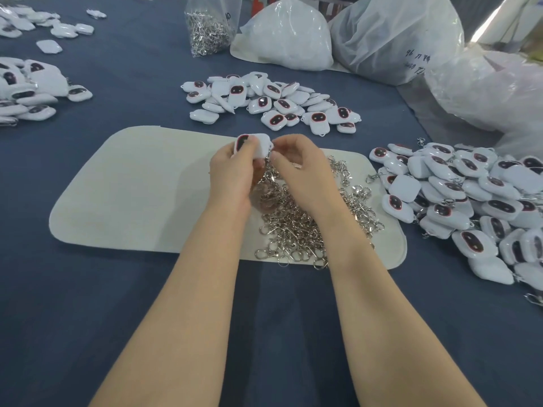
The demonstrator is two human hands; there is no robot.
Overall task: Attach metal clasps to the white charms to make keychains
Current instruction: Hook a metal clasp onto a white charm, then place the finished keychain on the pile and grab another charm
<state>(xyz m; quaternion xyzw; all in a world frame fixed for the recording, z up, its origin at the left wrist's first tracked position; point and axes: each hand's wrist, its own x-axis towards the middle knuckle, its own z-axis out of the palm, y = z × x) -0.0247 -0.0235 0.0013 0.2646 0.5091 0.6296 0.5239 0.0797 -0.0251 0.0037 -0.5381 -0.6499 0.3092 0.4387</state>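
**Charm and clasp held together over the mat**

While both forearms were stretched over the blue cloth (88,289), a white charm (252,145) was pinched in the left hand (232,171) above the pale mat (132,186). Just beside it, at the charm's 5 o'clock corner, a metal clasp (268,163) was pinched by the right hand (302,168). A heap of clasps (296,224) was spread beneath the wrists. Loose charms (273,102) were piled at 12 o'clock, finished keychains (470,201) at 3 o'clock, a bag of clasps (208,27) further back.
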